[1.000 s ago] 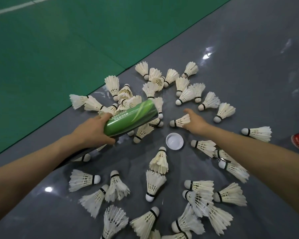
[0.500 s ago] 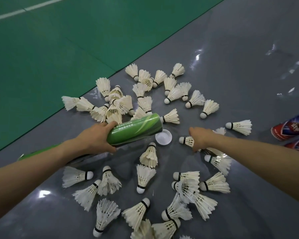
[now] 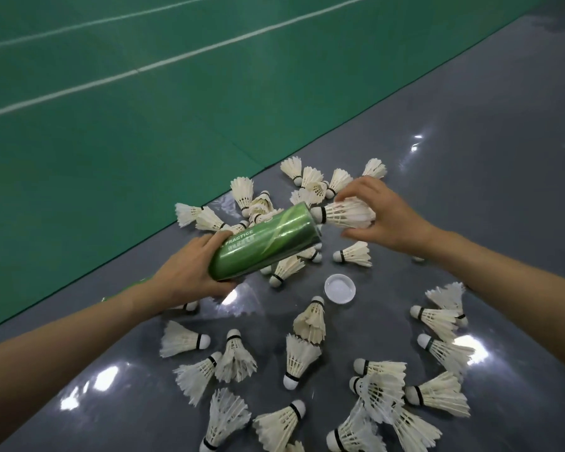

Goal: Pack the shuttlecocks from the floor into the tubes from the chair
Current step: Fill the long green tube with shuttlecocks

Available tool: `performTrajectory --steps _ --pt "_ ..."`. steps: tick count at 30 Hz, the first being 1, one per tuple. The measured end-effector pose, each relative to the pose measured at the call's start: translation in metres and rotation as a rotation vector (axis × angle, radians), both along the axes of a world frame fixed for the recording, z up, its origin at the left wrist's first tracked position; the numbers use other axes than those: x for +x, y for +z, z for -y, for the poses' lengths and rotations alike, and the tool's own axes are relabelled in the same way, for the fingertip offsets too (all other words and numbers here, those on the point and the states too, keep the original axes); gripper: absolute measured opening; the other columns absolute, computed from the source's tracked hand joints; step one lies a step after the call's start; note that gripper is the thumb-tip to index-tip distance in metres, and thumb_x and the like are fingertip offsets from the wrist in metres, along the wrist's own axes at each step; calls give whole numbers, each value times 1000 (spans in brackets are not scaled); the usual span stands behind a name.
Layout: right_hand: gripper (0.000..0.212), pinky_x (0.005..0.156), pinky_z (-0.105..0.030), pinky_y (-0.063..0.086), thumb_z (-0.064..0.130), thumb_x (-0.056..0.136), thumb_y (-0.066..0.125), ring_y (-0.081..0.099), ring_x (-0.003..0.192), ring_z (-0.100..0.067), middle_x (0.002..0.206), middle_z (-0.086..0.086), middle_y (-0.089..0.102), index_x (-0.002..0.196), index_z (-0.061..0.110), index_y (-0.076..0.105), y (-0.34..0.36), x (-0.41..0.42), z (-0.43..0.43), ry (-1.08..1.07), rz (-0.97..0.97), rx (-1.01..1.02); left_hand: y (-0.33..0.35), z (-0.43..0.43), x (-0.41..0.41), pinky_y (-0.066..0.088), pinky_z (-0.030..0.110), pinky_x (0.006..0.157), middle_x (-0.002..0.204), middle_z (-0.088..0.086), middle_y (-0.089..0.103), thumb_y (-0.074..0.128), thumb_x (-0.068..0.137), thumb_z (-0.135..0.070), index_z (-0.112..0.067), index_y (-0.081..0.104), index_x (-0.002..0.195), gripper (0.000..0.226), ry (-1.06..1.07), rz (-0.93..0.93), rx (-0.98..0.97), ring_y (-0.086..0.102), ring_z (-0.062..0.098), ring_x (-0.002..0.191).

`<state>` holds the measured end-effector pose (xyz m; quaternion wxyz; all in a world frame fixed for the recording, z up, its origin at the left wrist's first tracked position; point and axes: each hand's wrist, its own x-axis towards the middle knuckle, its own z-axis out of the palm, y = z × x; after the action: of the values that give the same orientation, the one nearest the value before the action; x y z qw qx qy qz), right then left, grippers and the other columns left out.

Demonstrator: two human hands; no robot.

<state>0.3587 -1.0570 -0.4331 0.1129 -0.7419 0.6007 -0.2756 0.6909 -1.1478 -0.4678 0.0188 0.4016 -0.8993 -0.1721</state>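
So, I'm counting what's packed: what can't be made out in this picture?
Head view:
Inside the green tube: its mouth faces away, count unknown.
Tube's near end: covered by the left hand.
Lowest shuttlecocks: cut off by the bottom edge.

A green court mat [image 3: 111, 141] with white lines [image 3: 177, 58] fills the far left; nearer lies a round white lid [image 3: 340, 288].

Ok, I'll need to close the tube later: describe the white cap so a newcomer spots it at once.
On the grey floor beside the green court, find the green tube in the left hand. The cap lies nearer the viewer than its open end. Among feathered shuttlecocks, it alone is a round white dish.
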Motion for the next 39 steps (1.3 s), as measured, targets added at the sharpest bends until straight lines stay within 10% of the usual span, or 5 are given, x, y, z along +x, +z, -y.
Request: performTrajectory --steps 19,33,39 --pt "42 97 -23 36 11 76 73 47 109 -21 114 -11 55 112 1 55 6 34 29 86 -76 -227 -21 37 37 45 39 83 119 4 55 55 58 -65 -23 38 136 91 70 -152 -128 51 24 103" --pt "41 86 -30 41 21 78 72 48 106 -22 113 -5 52 112 13 50 -117 38 53 -2 -141 499 -50 32 73 47 37 84 119 1 54 66 57 -69 -32 31 137 95 216 157 7 51 23 105" --pt "41 90 -32 39 24 77 70 45 109 -23 114 -3 54 113 16 51 -146 52 57 143 -305 480 -63 37 92 49 38 82 117 2 54 77 63 -55 -32 32 136 88 349 124 124 52 21 97"
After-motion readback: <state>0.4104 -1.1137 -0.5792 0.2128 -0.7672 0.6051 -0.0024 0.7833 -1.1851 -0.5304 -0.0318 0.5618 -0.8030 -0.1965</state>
